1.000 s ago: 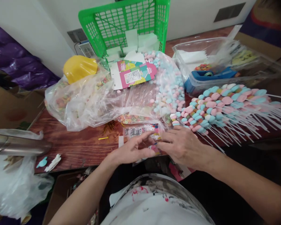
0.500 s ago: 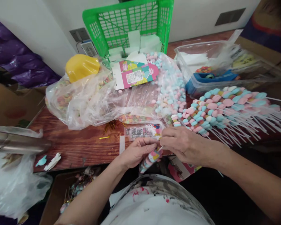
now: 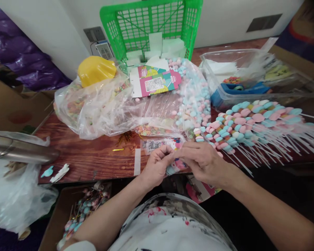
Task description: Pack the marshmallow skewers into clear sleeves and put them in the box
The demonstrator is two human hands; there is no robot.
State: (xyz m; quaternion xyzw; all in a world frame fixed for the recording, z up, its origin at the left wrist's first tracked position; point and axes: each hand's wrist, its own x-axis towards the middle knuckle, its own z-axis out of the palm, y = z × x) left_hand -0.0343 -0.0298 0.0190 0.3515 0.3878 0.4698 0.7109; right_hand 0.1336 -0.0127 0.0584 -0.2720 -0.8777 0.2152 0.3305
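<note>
My left hand (image 3: 159, 164) is closed, thumb and fingers pinched on a marshmallow skewer in a clear printed wrapper (image 3: 178, 165). Fingertips of my right hand (image 3: 203, 159) meet the left ones at the upper end of that wrapper and pinch there. Fingers cover much of the wrapped skewer. Just beyond my hands lie flat printed clear wrappers (image 3: 153, 145). To the right is a pile of pink, blue and brownish marshmallow skewers (image 3: 240, 122) with white sticks.
Behind are a green crate (image 3: 150, 24), an opened printed carton (image 3: 154, 83), candy bags (image 3: 94, 108) and a yellow bowl-like piece (image 3: 96, 71). A clear bin (image 3: 232, 94) stands right. A metal flask (image 3: 18, 150) lies left; below, a cardboard box (image 3: 53, 223) holds wrapped skewers.
My hands have drawn together at the wrapper's upper end, and less of the wrapped skewer shows. The whole view has shifted slightly, revealing more of the box below.
</note>
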